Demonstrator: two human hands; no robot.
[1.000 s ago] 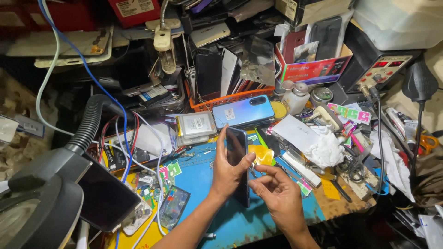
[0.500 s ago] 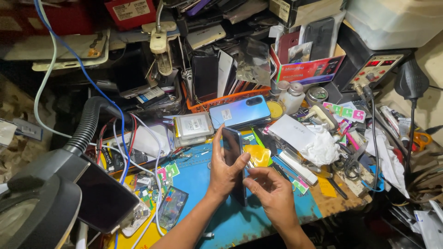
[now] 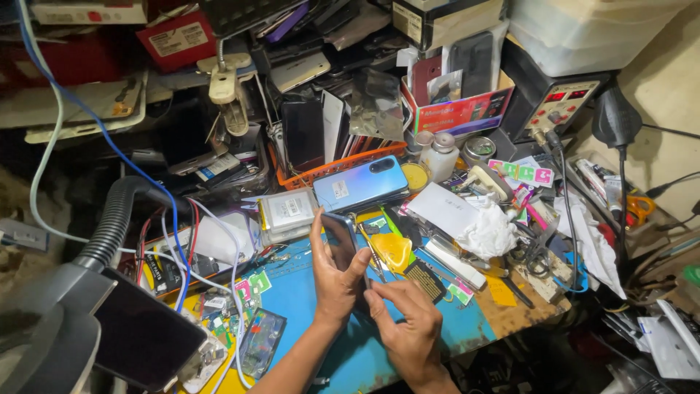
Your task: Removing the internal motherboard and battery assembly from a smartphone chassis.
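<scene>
Cluttered repair bench, blue work mat [image 3: 306, 292] in the middle, cables and parts all around. Left hand [image 3: 334, 273] grips a dark phone [image 3: 343, 239] upright on edge over the mat, fingers wrapped around its back, thumb on the near side. Right hand [image 3: 405, 325] sits just below and right of it, fingers pinched at the phone's lower edge; can't tell if it holds a tool. Blue phone back [image 3: 361, 184] lies behind, leaning on an orange basket [image 3: 321, 171]. Silver battery [image 3: 286, 211] just left of that. Yellow pick [image 3: 394, 252] right of the held phone, crumpled white tissue [image 3: 488, 232] further right. Grey hose [image 3: 109, 222] at far left.
</scene>
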